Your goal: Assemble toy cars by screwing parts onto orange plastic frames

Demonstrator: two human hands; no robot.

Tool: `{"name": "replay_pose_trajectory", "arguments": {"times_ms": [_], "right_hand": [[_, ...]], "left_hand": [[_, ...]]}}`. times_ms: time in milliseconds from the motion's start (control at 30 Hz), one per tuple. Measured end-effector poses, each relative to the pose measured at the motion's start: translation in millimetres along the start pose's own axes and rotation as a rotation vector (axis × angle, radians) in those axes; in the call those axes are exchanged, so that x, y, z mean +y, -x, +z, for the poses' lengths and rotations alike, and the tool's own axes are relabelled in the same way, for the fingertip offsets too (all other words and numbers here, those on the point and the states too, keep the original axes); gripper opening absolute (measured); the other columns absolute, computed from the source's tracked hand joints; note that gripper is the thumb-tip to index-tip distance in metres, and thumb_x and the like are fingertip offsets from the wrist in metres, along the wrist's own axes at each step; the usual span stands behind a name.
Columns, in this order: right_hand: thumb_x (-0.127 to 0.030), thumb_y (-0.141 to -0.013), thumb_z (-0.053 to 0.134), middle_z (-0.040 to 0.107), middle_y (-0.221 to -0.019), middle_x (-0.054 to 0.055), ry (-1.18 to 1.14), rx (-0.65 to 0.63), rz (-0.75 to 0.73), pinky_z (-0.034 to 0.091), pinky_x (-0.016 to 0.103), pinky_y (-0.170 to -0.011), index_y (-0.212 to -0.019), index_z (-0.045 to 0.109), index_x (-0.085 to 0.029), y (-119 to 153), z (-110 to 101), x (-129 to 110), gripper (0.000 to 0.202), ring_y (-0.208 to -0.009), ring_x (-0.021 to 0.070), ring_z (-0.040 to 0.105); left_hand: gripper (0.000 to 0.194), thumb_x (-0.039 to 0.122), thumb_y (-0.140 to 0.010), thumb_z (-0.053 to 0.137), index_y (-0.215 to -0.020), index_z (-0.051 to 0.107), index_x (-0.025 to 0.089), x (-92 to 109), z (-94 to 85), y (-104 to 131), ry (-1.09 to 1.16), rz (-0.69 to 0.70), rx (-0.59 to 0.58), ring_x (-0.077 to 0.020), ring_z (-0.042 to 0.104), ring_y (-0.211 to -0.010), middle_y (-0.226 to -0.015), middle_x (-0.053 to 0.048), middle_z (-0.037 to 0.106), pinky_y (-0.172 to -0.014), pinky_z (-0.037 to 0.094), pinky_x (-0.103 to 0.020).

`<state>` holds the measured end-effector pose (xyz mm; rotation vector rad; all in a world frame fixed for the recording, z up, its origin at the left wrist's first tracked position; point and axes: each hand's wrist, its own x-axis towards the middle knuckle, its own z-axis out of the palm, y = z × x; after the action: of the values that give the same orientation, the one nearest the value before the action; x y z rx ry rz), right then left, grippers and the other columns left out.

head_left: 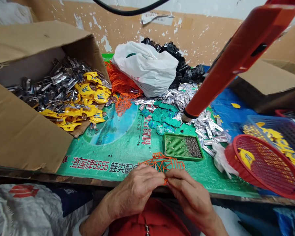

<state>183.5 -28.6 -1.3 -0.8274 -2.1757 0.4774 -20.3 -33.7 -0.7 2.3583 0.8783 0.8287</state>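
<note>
Near the table's front edge, an orange plastic lattice piece [159, 161] lies under and between my hands. My left hand [140, 183] is closed, its fingertips pinching the near side of this piece. Opposite it, my right hand [186, 186] is also closed, thumb and fingers gripping the same piece, with the fingertips of both hands almost meeting. A small orange bit shows just below the fingertips. Just beyond stands a shallow green tray [170, 157] with many tiny dark metal parts gathered at its right side.
A cardboard box [27, 141] at left spills silver and yellow parts. Behind lie orange lattice pieces [123, 103], a white bag [147, 68], teal parts [164, 114] and silver strips [208, 129]. An orange-red post [226, 68] slants down at right, above a red basket [267, 164].
</note>
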Motion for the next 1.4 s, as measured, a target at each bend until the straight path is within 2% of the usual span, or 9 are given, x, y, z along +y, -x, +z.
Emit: {"name": "replay_pose_trajectory", "arguments": {"times_ms": [167, 400, 567, 667, 767, 867, 1000, 1167, 1400], "right_hand": [[-0.008, -0.089, 0.048, 0.07, -0.091, 0.008, -0.011, 0.009, -0.003, 0.057, 0.016, -0.069, -0.095, 0.063, -0.017, 1, 0, 4, 0.019, -0.081, 0.012, 0.07], [-0.004, -0.088, 0.047, 0.068, -0.099, 0.011, -0.016, -0.015, -0.003, 0.057, 0.019, -0.077, -0.105, 0.061, -0.014, 0, 3, 2, 0.024, -0.092, 0.0136, 0.068], [-0.004, -0.089, 0.045, 0.069, -0.094, 0.01, -0.017, -0.03, -0.017, 0.057, 0.018, -0.073, -0.103, 0.062, -0.015, -3, 0, -2, 0.024, -0.087, 0.0133, 0.07], [-0.006, -0.089, 0.047, 0.07, -0.091, 0.009, -0.004, 0.012, -0.005, 0.058, 0.018, -0.072, -0.1, 0.063, -0.017, -5, -4, -1, 0.022, -0.085, 0.0135, 0.07], [-0.007, -0.087, 0.053, 0.072, -0.091, 0.008, 0.012, 0.099, 0.039, 0.059, 0.021, -0.074, -0.1, 0.065, -0.018, -5, -6, 1, 0.021, -0.086, 0.0152, 0.071], [-0.01, -0.086, 0.057, 0.072, -0.091, 0.007, 0.002, 0.181, 0.087, 0.059, 0.022, -0.074, -0.098, 0.067, -0.019, -3, -3, 3, 0.018, -0.085, 0.0157, 0.071], [-0.015, -0.087, 0.059, 0.071, -0.09, 0.005, -0.056, 0.252, 0.141, 0.057, 0.018, -0.074, -0.094, 0.069, -0.019, 0, 5, 4, 0.013, -0.083, 0.0131, 0.071], [-0.016, -0.087, 0.06, 0.071, -0.092, 0.005, -0.086, 0.253, 0.17, 0.058, 0.019, -0.073, -0.095, 0.069, -0.019, 2, 10, 6, 0.013, -0.084, 0.014, 0.07], [-0.015, -0.086, 0.059, 0.071, -0.09, 0.006, -0.05, 0.242, 0.158, 0.059, 0.022, -0.07, -0.095, 0.07, -0.02, 3, 9, 8, 0.014, -0.081, 0.0156, 0.071]], "left_hand": [[0.028, 0.001, -0.091, 0.037, -0.104, 0.059, 0.014, 0, -0.6, -1, -0.013, -0.004, -0.042, -0.0178, 0.056, -0.09, -0.099, -0.008, 0.068, -0.081, 0.049, -0.032], [0.028, 0.004, -0.092, 0.037, -0.108, 0.058, 0.016, 0, -1.3, 3, -0.055, -0.012, -0.042, -0.0188, 0.058, -0.095, -0.105, -0.006, 0.069, -0.091, 0.044, -0.038], [0.029, 0.002, -0.091, 0.039, -0.106, 0.059, 0.017, -1, -0.1, 1, -0.022, -0.028, -0.04, -0.0175, 0.059, -0.089, -0.098, -0.004, 0.07, -0.086, 0.046, -0.035], [0.028, 0.002, -0.089, 0.044, -0.108, 0.057, 0.018, -2, 0.9, 1, -0.027, 0.018, 0.063, -0.0189, 0.057, -0.095, -0.103, -0.006, 0.07, -0.087, 0.047, -0.036], [0.028, 0.004, -0.088, 0.05, -0.113, 0.052, 0.016, -1, -0.9, 5, -0.116, 0.051, 0.336, -0.023, 0.052, -0.11, -0.113, -0.011, 0.067, -0.093, 0.046, -0.041], [0.022, 0.014, -0.086, 0.057, -0.107, 0.052, 0.016, 2, -2.3, 12, -0.27, -0.001, 0.525, -0.0241, 0.052, -0.105, -0.108, -0.011, 0.064, -0.091, 0.046, -0.043], [0.017, 0.024, -0.084, 0.064, -0.098, 0.057, 0.016, 5, 3.6, 12, -0.394, -0.078, 0.523, -0.0223, 0.051, -0.093, -0.096, -0.008, 0.062, -0.083, 0.048, -0.038], [0.01, 0.009, -0.083, 0.062, -0.09, 0.061, 0.016, 6, 10.9, 2, -0.385, -0.097, 0.531, -0.0194, 0.049, -0.09, -0.09, -0.005, 0.063, -0.082, 0.046, -0.033], [0.014, 0.004, -0.083, 0.059, -0.087, 0.061, 0.018, 5, 8.9, -1, -0.294, -0.07, 0.516, -0.0193, 0.051, -0.09, -0.086, -0.002, 0.069, -0.082, 0.045, -0.034]]}}
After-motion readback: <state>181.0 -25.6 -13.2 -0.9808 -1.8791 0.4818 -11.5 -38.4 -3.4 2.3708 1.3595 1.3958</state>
